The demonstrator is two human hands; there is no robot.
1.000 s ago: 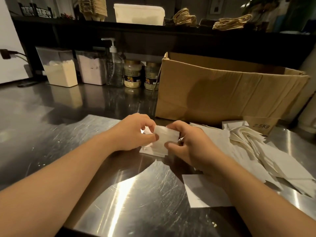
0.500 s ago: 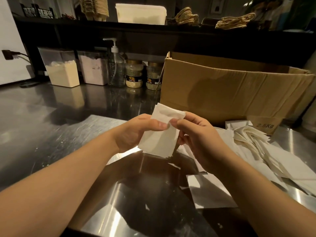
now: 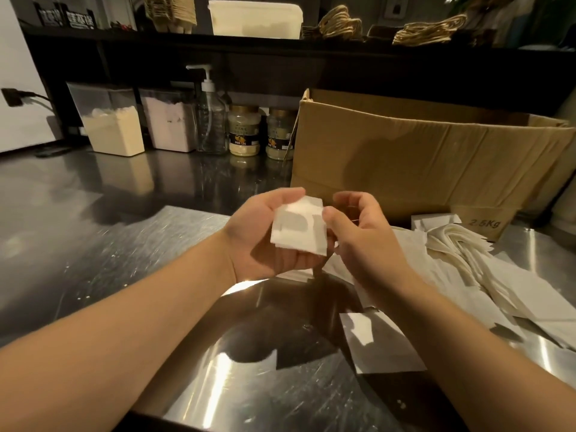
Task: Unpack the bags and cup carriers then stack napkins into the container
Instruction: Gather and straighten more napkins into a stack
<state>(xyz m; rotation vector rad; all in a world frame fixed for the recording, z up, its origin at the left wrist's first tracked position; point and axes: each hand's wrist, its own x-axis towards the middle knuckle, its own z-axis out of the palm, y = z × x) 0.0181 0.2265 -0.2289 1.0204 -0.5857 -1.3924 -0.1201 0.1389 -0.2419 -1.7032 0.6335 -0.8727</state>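
Cupped under the small napkin stack, my left hand grips it while my right hand pinches its right edge; squaring step, container placement comes next, I reckon.

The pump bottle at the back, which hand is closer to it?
Left. The left hand, cupping the napkin stack, sits nearly below the pump bottle. The right hand is farther right, pinching the stack's edge.

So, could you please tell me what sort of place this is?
Probably a café or drinks-shop prep counter: a steel worktop, tubs of powder beside a pump bottle, and paper-bag handles on the shelf.
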